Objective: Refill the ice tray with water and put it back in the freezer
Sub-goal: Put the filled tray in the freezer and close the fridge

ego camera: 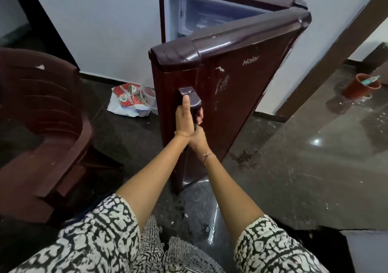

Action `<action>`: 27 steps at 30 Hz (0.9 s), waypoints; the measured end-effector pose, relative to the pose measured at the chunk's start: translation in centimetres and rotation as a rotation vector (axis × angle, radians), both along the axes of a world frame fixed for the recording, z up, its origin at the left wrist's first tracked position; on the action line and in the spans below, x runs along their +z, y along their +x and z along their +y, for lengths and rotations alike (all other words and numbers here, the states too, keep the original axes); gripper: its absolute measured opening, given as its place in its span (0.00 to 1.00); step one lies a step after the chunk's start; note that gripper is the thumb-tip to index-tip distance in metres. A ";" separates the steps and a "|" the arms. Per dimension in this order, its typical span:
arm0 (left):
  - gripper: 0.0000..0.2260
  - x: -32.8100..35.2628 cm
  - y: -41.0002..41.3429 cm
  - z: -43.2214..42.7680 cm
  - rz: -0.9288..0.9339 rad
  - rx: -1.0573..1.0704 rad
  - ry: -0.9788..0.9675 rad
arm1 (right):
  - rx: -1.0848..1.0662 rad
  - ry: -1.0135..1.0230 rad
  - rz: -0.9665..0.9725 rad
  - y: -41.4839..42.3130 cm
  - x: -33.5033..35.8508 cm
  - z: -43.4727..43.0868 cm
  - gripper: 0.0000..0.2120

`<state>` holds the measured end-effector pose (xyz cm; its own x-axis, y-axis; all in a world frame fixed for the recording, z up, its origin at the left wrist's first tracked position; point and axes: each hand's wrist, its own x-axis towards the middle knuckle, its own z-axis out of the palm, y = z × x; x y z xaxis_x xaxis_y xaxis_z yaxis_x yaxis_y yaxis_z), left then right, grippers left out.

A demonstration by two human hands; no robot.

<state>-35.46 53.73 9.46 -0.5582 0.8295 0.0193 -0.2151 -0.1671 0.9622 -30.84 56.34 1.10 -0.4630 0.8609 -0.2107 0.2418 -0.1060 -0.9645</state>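
Observation:
The maroon fridge door point(241, 88) stands partly open, swung toward me. Behind it the white freezer compartment point(201, 14) shows at the top of the fridge, with frosty pale shapes inside; I cannot make out an ice tray. My left hand point(185, 118) grips the door handle point(189, 94), thumb pointing up along its front and fingers wrapped round its right side. My right hand point(198, 139) is closed just below, pressed against my left wrist on the handle's lower part, and its fingers are mostly hidden.
A dark maroon plastic chair point(39, 113) stands close on the left. A plastic bag with red-and-white packets point(130, 100) lies on the floor beside the fridge. A red bucket point(360, 87) sits far right on the glossy dark floor point(304, 167), past a brown door frame point(327, 52).

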 end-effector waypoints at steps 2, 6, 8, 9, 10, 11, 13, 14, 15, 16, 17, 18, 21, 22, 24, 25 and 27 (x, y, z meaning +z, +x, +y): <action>0.36 -0.8 -0.7 0.5 0.087 0.038 0.020 | -0.004 -0.014 -0.043 -1.0 -0.1 0.6 0.05; 0.43 -1.0 -3.0 1.6 0.185 0.124 0.055 | -0.029 -0.022 -0.047 -3.7 -0.1 1.8 0.06; 0.42 -1.1 -4.6 2.3 0.201 0.117 0.056 | -0.047 -0.008 -0.010 -5.4 -0.2 2.4 0.08; 0.41 -1.1 -5.5 2.7 0.204 0.100 0.053 | -0.057 -0.011 0.022 -6.1 -0.3 2.7 0.07; 0.39 -1.2 -6.2 3.0 0.204 0.081 0.049 | -0.061 -0.016 0.058 -6.7 -0.5 2.9 0.06; 0.37 -1.3 -7.1 3.5 0.201 0.063 0.044 | -0.054 -0.020 0.087 -7.5 -0.6 3.3 0.06; 0.36 -1.4 -8.8 4.5 0.199 0.027 0.039 | -0.042 -0.020 0.100 -9.0 -0.8 4.2 0.07; 0.35 -1.5 -9.6 5.0 0.207 0.001 0.040 | -0.042 -0.025 0.102 -9.7 -1.0 4.8 0.06; 0.35 -1.5 -10.4 5.4 0.218 -0.019 0.043 | -0.046 -0.030 0.104 -10.3 -1.1 5.3 0.05; 0.35 -1.6 -11.3 6.1 0.227 -0.035 0.045 | -0.056 -0.025 0.112 -11.2 -1.2 5.9 0.04; 0.35 -1.5 -12.2 6.7 0.229 -0.049 0.047 | -0.063 -0.014 0.128 -12.0 -1.2 6.4 0.04; 0.36 -1.6 -13.1 7.4 0.224 -0.061 0.046 | -0.071 -0.002 0.147 -13.0 -1.3 7.0 0.05; 0.37 -1.7 -15.5 9.3 0.215 -0.069 0.050 | -0.114 0.017 0.173 -15.5 -1.5 8.8 0.10; 0.37 -1.7 -16.2 10.0 0.217 -0.066 0.051 | -0.129 0.016 0.182 -16.3 -1.4 9.4 0.11; 0.36 -1.7 -17.5 11.3 0.216 -0.054 0.052 | -0.141 0.018 0.190 -17.6 -1.5 10.6 0.11; 0.36 -1.7 -17.9 11.8 0.214 -0.051 0.053 | -0.140 0.019 0.190 -18.1 -1.5 11.1 0.11; 0.41 -1.7 -18.9 13.0 0.208 -0.040 0.055 | -0.144 0.011 0.189 -19.2 -1.7 12.3 0.10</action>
<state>-54.36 66.74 7.75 -0.5043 0.8453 0.1766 -0.0206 -0.2162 0.9761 -50.01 68.63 -0.55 -0.3651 0.9229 -0.1224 0.0403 -0.1157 -0.9925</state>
